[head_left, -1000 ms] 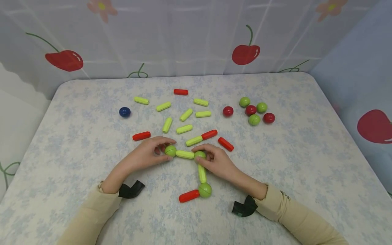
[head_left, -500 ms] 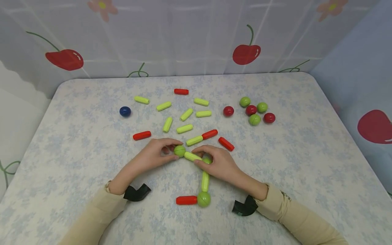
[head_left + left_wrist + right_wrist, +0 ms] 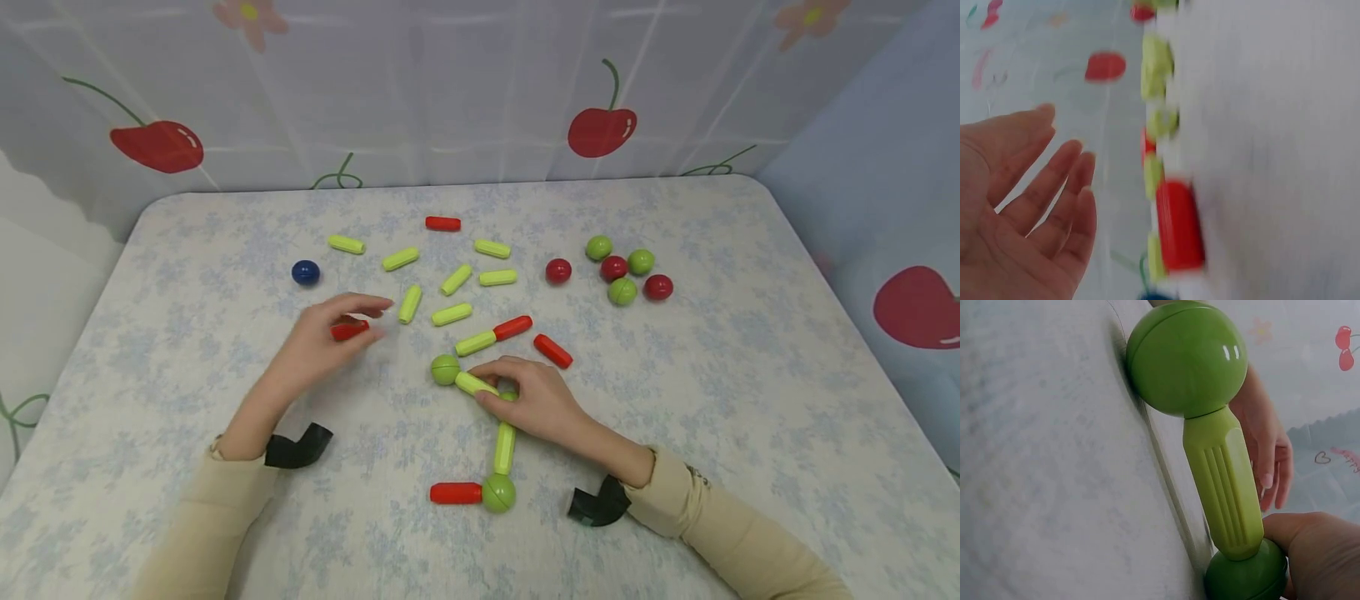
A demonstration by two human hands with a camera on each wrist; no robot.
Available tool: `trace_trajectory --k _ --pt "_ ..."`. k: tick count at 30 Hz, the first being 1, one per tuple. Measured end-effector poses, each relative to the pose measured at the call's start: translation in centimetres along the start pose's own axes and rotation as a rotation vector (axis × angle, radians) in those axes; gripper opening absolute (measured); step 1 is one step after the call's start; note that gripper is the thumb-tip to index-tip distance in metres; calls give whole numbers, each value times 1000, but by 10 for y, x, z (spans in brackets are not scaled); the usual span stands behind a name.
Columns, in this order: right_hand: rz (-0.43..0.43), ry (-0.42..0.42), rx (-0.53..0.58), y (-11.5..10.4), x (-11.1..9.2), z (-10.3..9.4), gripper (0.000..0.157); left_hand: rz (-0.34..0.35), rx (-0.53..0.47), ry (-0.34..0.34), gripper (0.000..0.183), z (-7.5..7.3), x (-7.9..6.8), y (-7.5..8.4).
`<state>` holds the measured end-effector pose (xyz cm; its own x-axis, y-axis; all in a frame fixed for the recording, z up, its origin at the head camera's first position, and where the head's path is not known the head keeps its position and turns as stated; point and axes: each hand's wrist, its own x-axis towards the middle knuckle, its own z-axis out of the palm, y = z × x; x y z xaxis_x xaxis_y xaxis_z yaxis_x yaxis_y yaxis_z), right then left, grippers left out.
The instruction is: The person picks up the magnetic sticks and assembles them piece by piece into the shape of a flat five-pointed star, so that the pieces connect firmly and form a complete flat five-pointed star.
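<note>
So the green chain (image 3: pixel 505 450) is on the table (image 3: pixel 675 400), bent: the upper rod (image 3: pixel 475 384) slants from the left ball (image 3: pixel 445 370) down-right to the corner, the next points almost straight at the person, and a red rod (image 3: pixel 456 493) sticks out left from the near ball (image 3: pixel 498 493). Right hand (image 3: pixel 536 400) is pinching it at the corner. Left hand (image 3: pixel 318 342) is spread around a loose red rod (image 3: pixel 348 331) lying roughly sideways; wrist view's blurry, but there seems to be a gap. Blue ball (image 3: pixel 306 273) sits beyond.
</note>
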<state>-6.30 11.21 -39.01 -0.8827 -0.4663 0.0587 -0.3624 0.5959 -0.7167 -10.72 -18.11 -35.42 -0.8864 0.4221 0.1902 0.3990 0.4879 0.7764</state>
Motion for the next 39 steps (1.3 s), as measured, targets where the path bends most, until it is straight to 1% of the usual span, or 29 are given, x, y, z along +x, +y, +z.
trace_trajectory --k 1,3,4,6,7,9,11,13,15,18,21,24,30,36,39 --pt "1 0 3 0 0 0 25 -24 29 19 36 -8 -2 -2" --pt "-1 2 5 1 0 1 25 -73 97 26 39 -21 -6 -10" --pt "-2 2 6 1 0 1 25 -96 133 15 40 -26 -8 -14" --pt "-5 5 7 1 0 1 25 -156 193 -36 39 -30 -11 -21" --pt "-6 7 9 1 0 1 25 -183 223 -59 37 -30 -12 -23" --pt "-9 10 13 2 0 1 25 -205 279 -90 30 -28 -13 -28" --pt "-10 13 20 3 0 2 26 -226 327 -127 22 -24 -12 -27" --pt "-11 16 29 3 -1 2 26 -221 346 -158 16 -19 -11 -23" --pt "-10 18 36 3 -1 2 25 -197 327 -194 14 -12 -11 -17" --pt "-10 22 41 3 -1 2 25 -147 235 -249 14 0 -9 -8" --pt "-9 25 40 2 -1 1 26 -109 161 -280 14 13 -8 -4" --pt "-9 25 36 2 -1 1 26 -98 130 -274 13 22 -8 -2" --pt "-9 21 57 2 0 1 26 -85 77 -271 13 32 -7 2" --pt "4 8 159 2 1 -4 19 -49 54 -266 14 37 -7 6" --pt "17 2 187 2 2 -6 22 -31 34 -279 15 42 -6 8"
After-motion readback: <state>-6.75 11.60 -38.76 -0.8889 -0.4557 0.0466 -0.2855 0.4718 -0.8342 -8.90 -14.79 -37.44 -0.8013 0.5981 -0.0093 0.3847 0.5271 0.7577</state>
